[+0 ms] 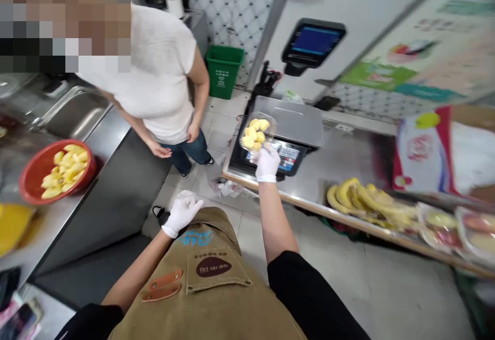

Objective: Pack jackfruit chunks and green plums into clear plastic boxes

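My right hand (268,164), in a white glove, grips the near edge of a clear plastic tray (269,122). Several pale yellow fruit pieces (256,133) lie in it; their kind is unclear. The tray is over the left part of a weighing scale (290,118), above its keypad; whether it touches the scale I cannot tell. My left hand (182,211), gloved too, hangs in front of my brown apron (209,299) with its fingers curled. Anything inside those fingers is hidden.
A person in a white shirt (158,67) stands ahead to the left. On the left counter is a red bowl (91,175) of cut yellow fruit. Bananas (359,198), wrapped fruit trays (439,226) and a fruit box (421,149) line the right counter. A green bin (224,72) stands behind.
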Motion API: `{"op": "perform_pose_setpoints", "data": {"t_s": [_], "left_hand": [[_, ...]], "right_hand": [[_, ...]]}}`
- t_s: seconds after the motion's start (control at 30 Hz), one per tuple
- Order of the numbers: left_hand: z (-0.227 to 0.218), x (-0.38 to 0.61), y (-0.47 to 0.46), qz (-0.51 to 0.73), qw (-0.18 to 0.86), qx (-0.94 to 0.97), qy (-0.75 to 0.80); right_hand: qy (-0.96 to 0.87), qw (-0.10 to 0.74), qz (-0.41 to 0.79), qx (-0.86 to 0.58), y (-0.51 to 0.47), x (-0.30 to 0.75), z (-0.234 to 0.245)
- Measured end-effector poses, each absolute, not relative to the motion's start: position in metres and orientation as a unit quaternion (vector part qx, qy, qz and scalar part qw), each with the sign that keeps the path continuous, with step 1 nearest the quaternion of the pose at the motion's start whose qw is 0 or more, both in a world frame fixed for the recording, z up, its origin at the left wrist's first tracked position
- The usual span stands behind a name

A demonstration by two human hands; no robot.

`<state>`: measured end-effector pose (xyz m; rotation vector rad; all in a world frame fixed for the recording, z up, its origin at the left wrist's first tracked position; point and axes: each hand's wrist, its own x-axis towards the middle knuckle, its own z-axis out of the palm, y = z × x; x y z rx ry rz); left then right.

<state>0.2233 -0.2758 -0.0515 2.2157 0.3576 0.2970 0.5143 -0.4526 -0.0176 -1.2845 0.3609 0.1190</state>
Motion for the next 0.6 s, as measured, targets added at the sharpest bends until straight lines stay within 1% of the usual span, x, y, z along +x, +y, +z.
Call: {"op": "perform_pose_setpoints", "data": {"t_s": [0.1,0.33,0.43,0.5,0.6], "left_hand": [[-0.05,0.209,-0.274,0.128,0.454,0.858,0.205],[-0.051,0.159,-0.259,0.204,0.487,0.772,0.355],[-0.051,0.13,-0.253,0.24,0.491,0.717,0.432],[-0.052,0.111,-0.25,0.259,0.487,0.688,0.472],[-0.055,0.086,-0.246,0.274,0.479,0.655,0.515]], "right_hand": [[0.182,0.783,0.082,-0.59,-0.425,0.494,-0.023],[0.046,0.748,0.294,-0.594,-0.336,0.389,-0.038],[-0.001,0.723,0.364,-0.587,-0.302,0.366,-0.036],[-0.018,0.713,0.392,-0.582,-0.286,0.36,-0.034],[-0.039,0.701,0.403,-0.588,-0.273,0.354,-0.031]]}}
